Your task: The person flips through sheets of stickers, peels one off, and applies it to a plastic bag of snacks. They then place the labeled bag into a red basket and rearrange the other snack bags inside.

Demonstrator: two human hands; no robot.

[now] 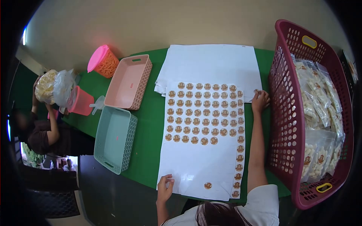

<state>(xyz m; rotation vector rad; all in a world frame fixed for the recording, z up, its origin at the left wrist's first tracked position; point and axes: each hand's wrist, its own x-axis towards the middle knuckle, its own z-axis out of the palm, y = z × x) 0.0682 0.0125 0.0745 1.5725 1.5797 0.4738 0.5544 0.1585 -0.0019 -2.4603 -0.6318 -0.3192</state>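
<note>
Fingers [168, 179] of left hand [164, 187]: spread, lying flat on the sticker sheet [196, 165] at its 7 o'clock corner. Nothing gripped.
Fingers [260, 95] of right hand [260, 101]: bent, tips down on the sheet's edge at 2 o'clock, beside a lone sticker [256, 91]. Cannot tell whether that sticker is pinched or only touched.

Sticker sheet: white, long side running 12 to 6, flat in the middle of the green table [149, 124]. Round brown stickers [205, 113] fill its upper half in rows. One column runs down the right edge toward 5 o'clock. The lower half is mostly bare backing, with a single sticker [207, 185] near 6 o'clock.

Under the sheet, at 12 o'clock: plain white sheets [211, 62], stacked and slightly fanned.

At 3 o'clock: maroon perforated basket [286, 124], just beside the right forearm, holding clear packets [320, 109] of pale snacks. Some packets carry a brown round label.

At 9 o'clock: teal tray [113, 137], near the table's edge. At 10 o'clock: pink tray [128, 81], touching or nearly touching the teal one. Further out at 10 to 11 o'clock: orange container [106, 64] with a pink lid, tilted.

Far 9 o'clock, off the table's end: another person, both hands on a clear bag [47, 86] of pale snacks, with a pink jug [81, 101] just beside it.
</note>
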